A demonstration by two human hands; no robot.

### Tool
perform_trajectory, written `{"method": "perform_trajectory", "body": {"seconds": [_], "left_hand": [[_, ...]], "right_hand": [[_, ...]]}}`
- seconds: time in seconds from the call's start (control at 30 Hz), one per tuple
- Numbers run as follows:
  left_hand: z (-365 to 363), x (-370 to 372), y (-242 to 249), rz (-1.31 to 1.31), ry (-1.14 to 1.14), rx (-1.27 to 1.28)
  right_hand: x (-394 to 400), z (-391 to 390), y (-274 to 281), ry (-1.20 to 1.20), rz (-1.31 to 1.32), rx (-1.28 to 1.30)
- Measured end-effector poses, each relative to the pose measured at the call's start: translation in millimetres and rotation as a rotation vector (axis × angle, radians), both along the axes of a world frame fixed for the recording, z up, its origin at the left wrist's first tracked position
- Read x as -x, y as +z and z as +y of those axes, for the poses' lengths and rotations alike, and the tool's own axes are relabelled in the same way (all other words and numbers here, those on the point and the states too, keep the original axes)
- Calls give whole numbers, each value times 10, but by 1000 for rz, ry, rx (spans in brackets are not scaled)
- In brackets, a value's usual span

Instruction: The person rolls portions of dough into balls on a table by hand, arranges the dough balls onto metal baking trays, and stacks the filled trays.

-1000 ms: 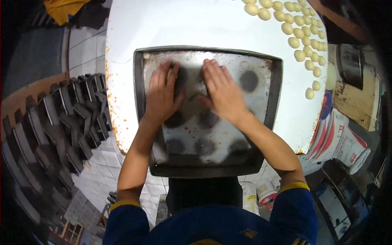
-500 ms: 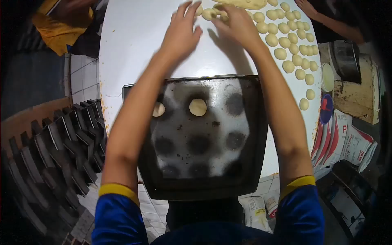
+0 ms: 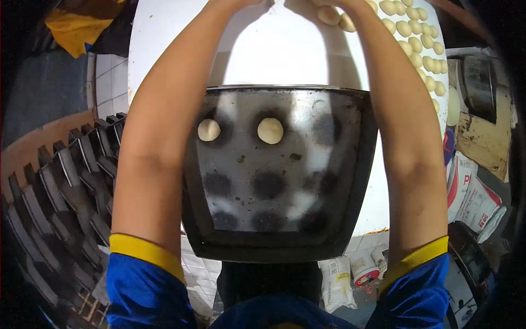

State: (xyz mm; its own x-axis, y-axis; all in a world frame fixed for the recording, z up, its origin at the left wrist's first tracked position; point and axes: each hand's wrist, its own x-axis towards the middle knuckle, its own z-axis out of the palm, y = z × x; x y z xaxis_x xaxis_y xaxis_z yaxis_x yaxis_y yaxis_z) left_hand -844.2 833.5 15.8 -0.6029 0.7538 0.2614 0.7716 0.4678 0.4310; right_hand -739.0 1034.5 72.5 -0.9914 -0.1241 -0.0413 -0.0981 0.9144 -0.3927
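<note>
Both arms reach to the far side of the white table (image 3: 274, 55). My left hand (image 3: 241, 3) is cut off by the top edge of the view, its fingers mostly hidden. My right hand (image 3: 335, 3) is cut off there too, just above a dough ball (image 3: 328, 15) that lies beside another dough ball (image 3: 347, 22). What either hand holds cannot be seen. Between my forearms lies a dark, worn baking tray (image 3: 285, 249). One flat round dough piece (image 3: 209, 130) lies at its upper left and another round dough piece (image 3: 270, 131) at its upper middle.
Several dough balls (image 3: 403, 28) are spread over the table's right side. Dark metal pans (image 3: 71, 192) are stacked at the left. Sacks (image 3: 474, 197) and a cardboard piece (image 3: 482, 142) lie at the right. Part of another person's arm (image 3: 466, 19) shows at the top right.
My hands have moved farther up, mostly out of view. The view has shifted, so the left dough piece on the tray now shows whole and fewer dough balls are visible.
</note>
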Motion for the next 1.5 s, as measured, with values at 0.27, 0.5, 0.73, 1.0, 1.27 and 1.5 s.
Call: {"method": "perform_trajectory", "body": {"seconds": [0.27,0.5,0.73,1.0,1.27,1.5], "left_hand": [[-1959,-2609,1056,-337,13,-79],[-2750,-4115,592,-753,305,109],[-2639,-4487,329,-399,263,238],[-2409,-4333,460,-380,233,236],[-279,-2452,579,-215,77,-259],[974,-1748,269,-73,105,28]], "right_hand": [[-2503,-592,491,-167,-233,893],[-4036,-1898,-133,-232,-277,594],[-4163,-2251,-262,105,-142,102],[-3840,-1894,-113,106,-131,434],[-2175,75,-65,-430,451,399],[-1191,546,-359,-258,209,137]]}}
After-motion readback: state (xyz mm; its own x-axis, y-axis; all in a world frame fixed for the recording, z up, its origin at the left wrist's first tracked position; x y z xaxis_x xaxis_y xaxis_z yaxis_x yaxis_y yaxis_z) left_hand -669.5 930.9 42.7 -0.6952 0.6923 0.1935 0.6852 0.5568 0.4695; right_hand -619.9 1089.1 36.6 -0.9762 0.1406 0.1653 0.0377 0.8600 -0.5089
